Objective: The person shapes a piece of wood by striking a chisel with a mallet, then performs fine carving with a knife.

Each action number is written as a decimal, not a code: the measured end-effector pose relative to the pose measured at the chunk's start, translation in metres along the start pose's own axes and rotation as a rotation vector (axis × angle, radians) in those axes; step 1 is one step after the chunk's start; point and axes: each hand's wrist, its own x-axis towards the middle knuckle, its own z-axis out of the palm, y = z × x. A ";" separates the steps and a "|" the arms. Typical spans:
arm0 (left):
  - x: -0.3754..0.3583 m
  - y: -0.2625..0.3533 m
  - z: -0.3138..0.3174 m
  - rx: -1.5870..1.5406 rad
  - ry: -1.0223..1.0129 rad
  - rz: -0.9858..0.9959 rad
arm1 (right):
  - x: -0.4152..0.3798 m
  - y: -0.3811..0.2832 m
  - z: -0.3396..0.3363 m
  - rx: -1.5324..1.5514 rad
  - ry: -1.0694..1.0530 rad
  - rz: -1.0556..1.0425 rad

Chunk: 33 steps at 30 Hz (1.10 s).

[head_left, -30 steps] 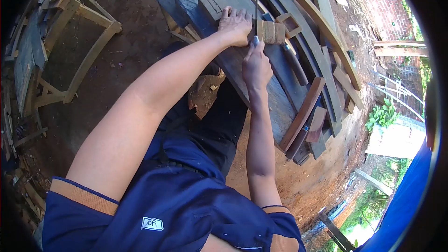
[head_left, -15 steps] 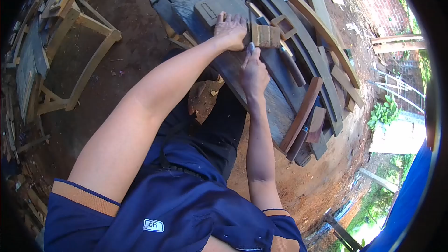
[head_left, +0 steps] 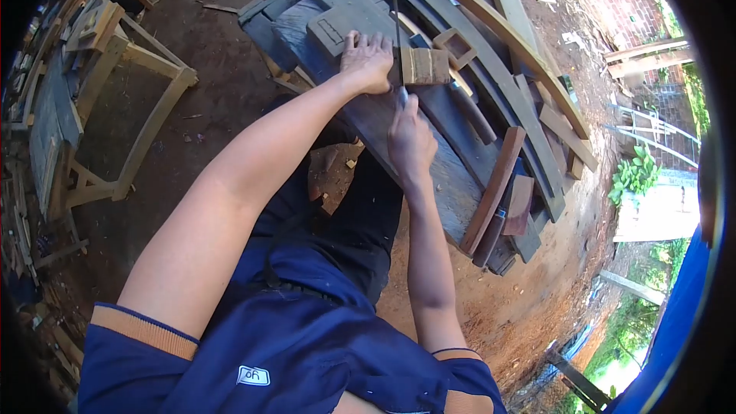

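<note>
right hand (head_left: 412,140) grips the thin tool (head_left: 398,37) beside the block (head_left: 426,67), seemingly mid-stroke, left hand (head_left: 366,63) braced open on the wood (head_left: 328,33); another stroke calls for keeping both steady.

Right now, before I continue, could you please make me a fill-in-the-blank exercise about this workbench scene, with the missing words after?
The right hand grips the long thin tool by its ____. The tool passes ____ the left hand and the small wooden block. The shirt is mainly dark ____. The leafy plant beyond the workbench is ____.

Missing words: handle; between; blue; green.
</note>
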 end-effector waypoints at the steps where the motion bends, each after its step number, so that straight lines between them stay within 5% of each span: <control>1: 0.000 0.000 -0.004 -0.005 -0.020 0.000 | -0.023 0.006 -0.004 -0.006 -0.055 0.045; 6: -0.002 -0.004 0.000 0.002 0.010 0.016 | -0.061 0.008 -0.012 -0.026 -0.218 0.170; 11: 0.000 -0.004 0.000 0.039 -0.003 0.004 | 0.022 -0.006 0.014 0.016 0.034 -0.003; 17: -0.005 -0.001 -0.007 -0.008 -0.028 -0.001 | -0.055 0.013 -0.010 0.013 -0.170 0.116; 25: -0.002 -0.001 0.001 -0.026 0.035 -0.018 | 0.023 -0.010 0.003 0.047 0.006 0.023; 33: -0.005 0.000 -0.004 -0.030 -0.004 0.005 | -0.047 0.004 -0.025 -0.023 -0.264 0.163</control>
